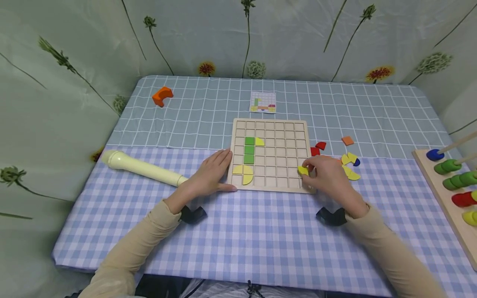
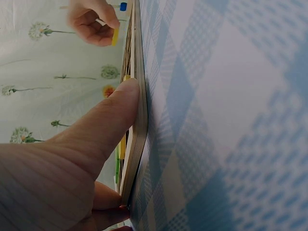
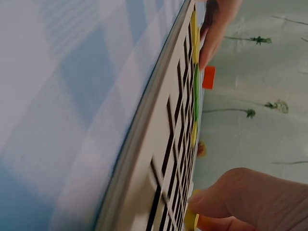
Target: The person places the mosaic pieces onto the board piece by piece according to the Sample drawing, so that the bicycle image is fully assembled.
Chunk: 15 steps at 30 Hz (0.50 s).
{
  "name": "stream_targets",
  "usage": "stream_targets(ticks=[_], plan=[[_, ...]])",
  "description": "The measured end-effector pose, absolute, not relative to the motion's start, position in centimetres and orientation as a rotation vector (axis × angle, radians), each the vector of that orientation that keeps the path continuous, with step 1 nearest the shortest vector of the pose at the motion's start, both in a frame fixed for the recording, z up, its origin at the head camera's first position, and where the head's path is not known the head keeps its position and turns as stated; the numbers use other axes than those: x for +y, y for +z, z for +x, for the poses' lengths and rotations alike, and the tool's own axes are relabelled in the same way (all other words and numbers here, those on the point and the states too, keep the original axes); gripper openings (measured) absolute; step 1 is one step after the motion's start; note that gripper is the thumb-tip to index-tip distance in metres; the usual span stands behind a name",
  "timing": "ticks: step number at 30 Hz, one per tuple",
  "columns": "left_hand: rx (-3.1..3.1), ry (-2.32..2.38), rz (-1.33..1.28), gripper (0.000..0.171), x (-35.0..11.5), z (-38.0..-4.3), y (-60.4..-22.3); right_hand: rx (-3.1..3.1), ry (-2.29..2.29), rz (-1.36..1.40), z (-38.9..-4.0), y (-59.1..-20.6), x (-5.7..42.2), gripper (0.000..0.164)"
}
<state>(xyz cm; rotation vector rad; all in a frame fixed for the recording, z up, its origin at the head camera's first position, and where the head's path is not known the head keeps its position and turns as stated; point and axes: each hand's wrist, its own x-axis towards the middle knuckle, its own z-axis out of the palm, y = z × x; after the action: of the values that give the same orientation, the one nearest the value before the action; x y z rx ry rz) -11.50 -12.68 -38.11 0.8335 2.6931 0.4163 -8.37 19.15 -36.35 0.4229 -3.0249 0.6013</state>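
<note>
One gridded board [image 1: 277, 155] lay mid-scene; had the straight-fingered left hand [image 1: 208, 174] eased off its left edge, I judged, it could have skewed. The right hand [image 1: 328, 176], nearly closed, pinched one yellow piece [image 1: 302, 170] over the board's near right part; a slack pinch might have dropped it askew. I counted one microphone-shaped toy [image 1: 145, 168] left, one card [image 1: 263, 102] far, three green squares [image 1: 249, 150] and four seated yellow quarters [image 1: 259, 142]; loose pieces [image 1: 350, 173] at right were partly hidden, so no total.
</note>
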Motion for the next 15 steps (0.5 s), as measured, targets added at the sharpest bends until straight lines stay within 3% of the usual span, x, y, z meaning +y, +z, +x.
stream_targets(ticks=[15], plan=[[2.683, 0.424, 0.829, 0.102, -12.7, -11.5, -37.9, -3.053, 0.696, 0.576, -8.6, -35.9, 12.5, 0.019]])
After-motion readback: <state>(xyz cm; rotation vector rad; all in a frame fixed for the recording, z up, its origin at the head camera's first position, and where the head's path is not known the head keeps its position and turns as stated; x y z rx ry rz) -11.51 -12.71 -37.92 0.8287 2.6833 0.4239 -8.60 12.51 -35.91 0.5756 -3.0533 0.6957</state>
